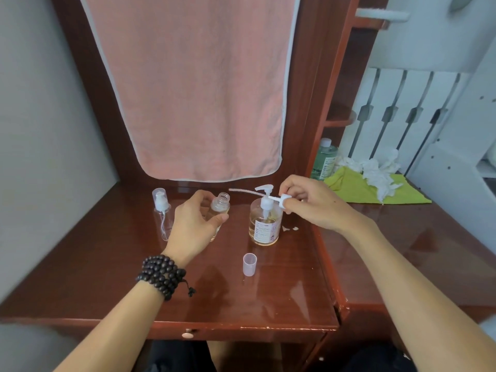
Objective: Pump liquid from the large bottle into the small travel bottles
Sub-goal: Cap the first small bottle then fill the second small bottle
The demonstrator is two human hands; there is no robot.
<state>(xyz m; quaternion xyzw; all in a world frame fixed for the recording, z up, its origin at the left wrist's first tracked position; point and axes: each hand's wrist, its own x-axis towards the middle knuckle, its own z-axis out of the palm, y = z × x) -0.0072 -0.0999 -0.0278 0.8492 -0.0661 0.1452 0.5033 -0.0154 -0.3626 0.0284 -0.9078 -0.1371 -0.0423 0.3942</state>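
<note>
Item: small travel bottle, clear plastic, uncapped, part-filled with pale amber liquid; gripped round its body by the left hand, fingers curled about it, neck tilted right toward the large bottle. Judged light, thin-walled and liable to squeeze; likely slick if wet. Best held at mid-body, as now.

Large bottle: clear, labelled, amber liquid, standing on the tabletop just right of the small one. Judged heavier and stable; its pump head is the part to press.

Right hand: fingers pinching a small white pump cap with tube, beside the large bottle's neck.

Second travel bottle: capped, far left, apparently empty.

Loose clear cap: upright, near centre; could be knocked by a wrist.

Room: open tabletop near and left; raised side ledge close on the right; glossy, possibly slippery surface.
</note>
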